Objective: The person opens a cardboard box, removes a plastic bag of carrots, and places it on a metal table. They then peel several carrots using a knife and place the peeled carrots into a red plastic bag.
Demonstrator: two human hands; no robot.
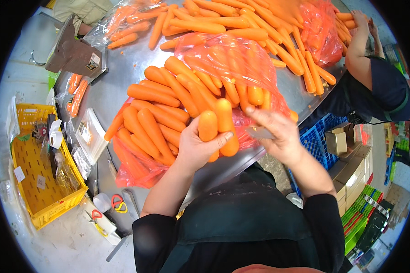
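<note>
My left hand (pixel 196 146) is closed around two thick carrots (pixel 227 124), held side by side with their rounded ends up. My right hand (pixel 278 136) is just right of them, gripping what looks like a small knife (pixel 260 132); a short metal blade shows and its handle is hidden in the palm. Beneath and beyond both hands, a heap of loose carrots (pixel 157 116) spreads over a red plastic bag (pixel 140 167). More carrots lie under the bag's translucent upper part (pixel 225 58).
The steel table (pixel 112 75) carries a larger carrot pile (pixel 225 22), a scale (pixel 77 54) and flat plastic bags (pixel 90 134). Left stands a yellow crate (pixel 37 184); scissors (pixel 119 203) lie close by. A co-worker's arm (pixel 358 65) reaches in at the right, above a blue pallet (pixel 316 136) and cartons (pixel 355 163).
</note>
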